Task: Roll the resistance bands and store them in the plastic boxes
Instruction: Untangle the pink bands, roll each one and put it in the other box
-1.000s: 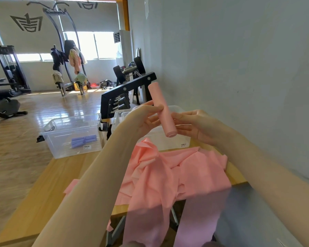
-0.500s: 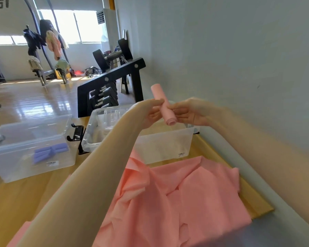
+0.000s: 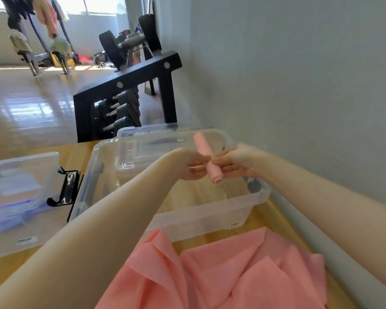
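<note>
At nine o'clock in my view sits a clear plastic box on the wooden table, blurred, with something purple lying inside it. Just right of that box a black clip-like piece rests on the table, touching the next box along.

Toward the centre stands the second clear box, its rim open to me and its floor showing through. Above it, at about twelve o'clock from the box's middle, I see the left hand with its fingers curled onto the rolled pink band, pinching it from the left side. The roll is tilted, its far end leaning away and leftward, its near end showing the spiral of layers. It hangs in the air over the box's interior, touching no wall.

The right hand meets the roll from three o'clock, fingertips pressed and curled against it.

At six o'clock a heap of loose pink band material lies rumpled on the table, just beside the box's near wall. Behind, at eleven o'clock, a black dumbbell rack stands by the grey wall.
</note>
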